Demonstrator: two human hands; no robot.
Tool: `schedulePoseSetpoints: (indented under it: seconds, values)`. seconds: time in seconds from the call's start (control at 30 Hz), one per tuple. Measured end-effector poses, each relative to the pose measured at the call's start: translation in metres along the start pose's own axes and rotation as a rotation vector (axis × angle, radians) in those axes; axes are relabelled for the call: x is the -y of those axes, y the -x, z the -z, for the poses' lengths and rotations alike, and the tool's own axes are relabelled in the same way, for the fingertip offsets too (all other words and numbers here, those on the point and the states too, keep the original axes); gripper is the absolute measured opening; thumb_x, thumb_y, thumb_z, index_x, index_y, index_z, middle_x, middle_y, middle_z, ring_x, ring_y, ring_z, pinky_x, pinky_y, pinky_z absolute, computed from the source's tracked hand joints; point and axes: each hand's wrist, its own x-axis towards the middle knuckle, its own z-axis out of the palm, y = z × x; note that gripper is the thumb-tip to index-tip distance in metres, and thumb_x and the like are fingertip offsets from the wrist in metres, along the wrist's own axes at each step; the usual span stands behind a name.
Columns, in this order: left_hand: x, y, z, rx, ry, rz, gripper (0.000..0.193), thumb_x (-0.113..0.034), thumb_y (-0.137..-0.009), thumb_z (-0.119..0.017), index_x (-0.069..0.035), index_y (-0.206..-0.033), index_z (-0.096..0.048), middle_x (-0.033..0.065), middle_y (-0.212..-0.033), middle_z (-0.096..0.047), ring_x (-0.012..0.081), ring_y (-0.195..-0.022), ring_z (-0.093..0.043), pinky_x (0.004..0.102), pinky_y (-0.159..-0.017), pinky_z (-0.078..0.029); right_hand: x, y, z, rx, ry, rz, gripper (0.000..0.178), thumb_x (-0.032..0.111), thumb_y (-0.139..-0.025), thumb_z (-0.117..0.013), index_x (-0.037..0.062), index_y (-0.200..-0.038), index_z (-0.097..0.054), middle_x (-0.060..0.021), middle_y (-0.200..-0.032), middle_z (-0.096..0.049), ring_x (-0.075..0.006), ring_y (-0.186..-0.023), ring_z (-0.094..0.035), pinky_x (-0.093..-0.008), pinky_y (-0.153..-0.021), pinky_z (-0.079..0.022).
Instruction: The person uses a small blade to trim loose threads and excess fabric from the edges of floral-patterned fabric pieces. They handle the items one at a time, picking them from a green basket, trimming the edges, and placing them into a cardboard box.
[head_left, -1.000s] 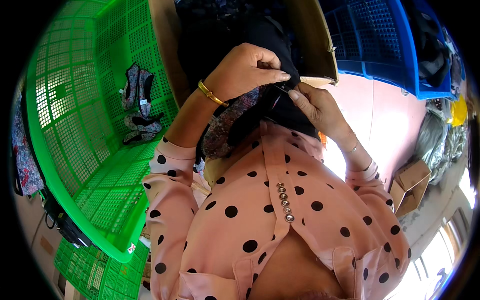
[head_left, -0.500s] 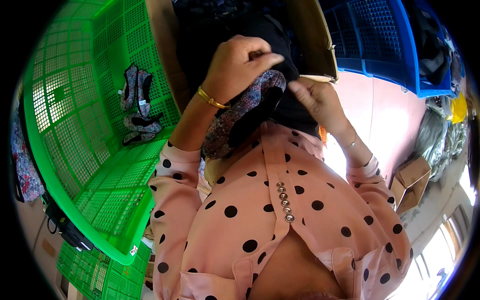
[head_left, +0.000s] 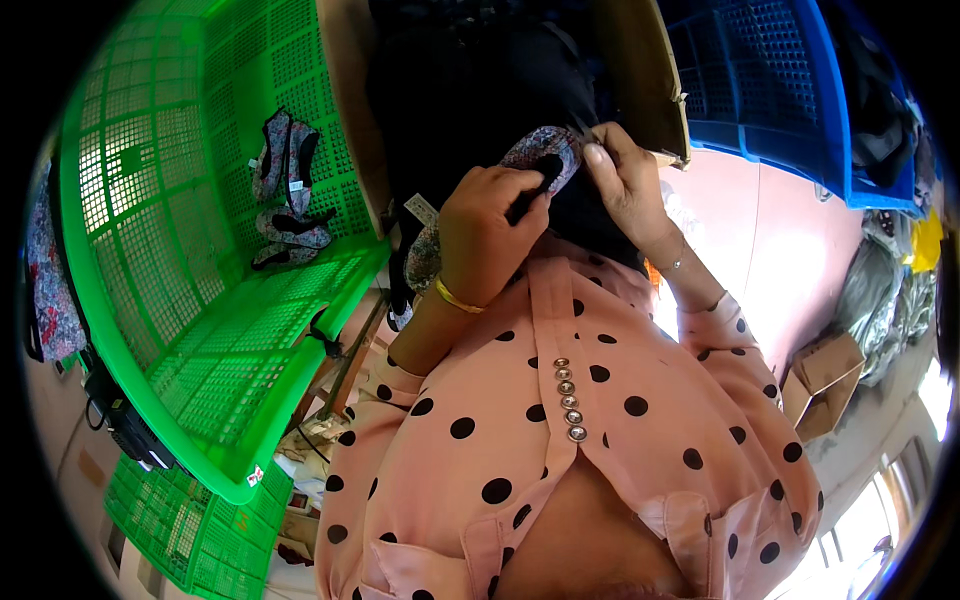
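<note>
A floral, grey-blue and reddish fabric slipper point(head_left: 540, 150) with a black lining lies across my dark-clothed lap, tilted up to the right. My left hand point(head_left: 485, 230) is closed on its middle, fingers tucked into the black opening, and covers much of it. A pale printed tag point(head_left: 421, 209) sticks out beyond that hand. At the slipper's upper right end, my right hand point(head_left: 627, 185) pinches a small pair of thread snips point(head_left: 581, 130), its thin dark blades pointing at the edge of the fabric. The snips' handles are hidden by the fingers.
To the left stands a large green plastic basket point(head_left: 225, 375) holding several matching floral slippers point(head_left: 287, 165). An open cardboard box point(head_left: 655, 85) is ahead of my lap. A blue crate point(head_left: 775, 155) with dark items stands at right, near a small cardboard box point(head_left: 822, 385) and plastic bags point(head_left: 865, 275).
My left hand has come down and right onto the slipper and now grips its middle. The right hand has risen slightly, bringing the snips to the slipper's end. The tag has come into sight.
</note>
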Motion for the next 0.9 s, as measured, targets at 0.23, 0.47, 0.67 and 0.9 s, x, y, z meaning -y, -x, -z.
schedulePoseSetpoints:
  seconds: [0.23,0.47,0.67,0.9]
  values:
    - [0.003,-0.006,0.017,0.151,0.722,0.520,0.022,-0.005,-0.084,-0.069,0.006,-0.104,-0.068,0.0062,-0.088,-0.070,0.0036,-0.073,-0.059,0.0172,-0.063,-0.049,0.011,0.006,0.020,0.075,0.491,0.419,0.037,0.040,-0.083,-0.069,0.0052,-0.089,-0.056,-0.0083,-0.065,-0.059,-0.0248,-0.056,-0.059,-0.0327,-0.051,-0.047]
    - [-0.002,-0.008,0.021,0.217,0.985,0.608,0.021,-0.003,-0.089,-0.065,0.006,-0.108,-0.066,0.0102,-0.094,-0.070,0.0096,-0.079,-0.065,0.0212,-0.071,-0.054,0.031,0.006,0.023,0.088,0.560,0.376,0.038,0.044,-0.084,-0.067,0.0073,-0.085,-0.057,-0.0078,-0.062,-0.058,-0.0220,-0.056,-0.060,-0.0309,-0.048,-0.046]
    - [-0.004,-0.007,0.021,0.238,1.027,0.642,0.021,-0.003,-0.089,-0.065,0.005,-0.108,-0.067,0.0106,-0.093,-0.070,0.0105,-0.079,-0.066,0.0221,-0.072,-0.054,0.037,0.008,0.024,0.102,0.595,0.313,0.038,0.045,-0.085,-0.064,0.0070,-0.087,-0.059,-0.0076,-0.057,-0.058,-0.0213,-0.050,-0.060,-0.0296,-0.046,-0.044]
    - [-0.004,-0.006,0.022,0.258,1.061,0.629,0.021,-0.003,-0.088,-0.065,0.004,-0.107,-0.067,0.0105,-0.094,-0.071,0.0106,-0.079,-0.066,0.0222,-0.073,-0.054,0.039,0.010,0.027,0.139,0.592,0.275,0.040,0.047,-0.085,-0.063,0.0072,-0.087,-0.060,-0.0070,-0.057,-0.058,-0.0212,-0.050,-0.059,-0.0294,-0.046,-0.044]
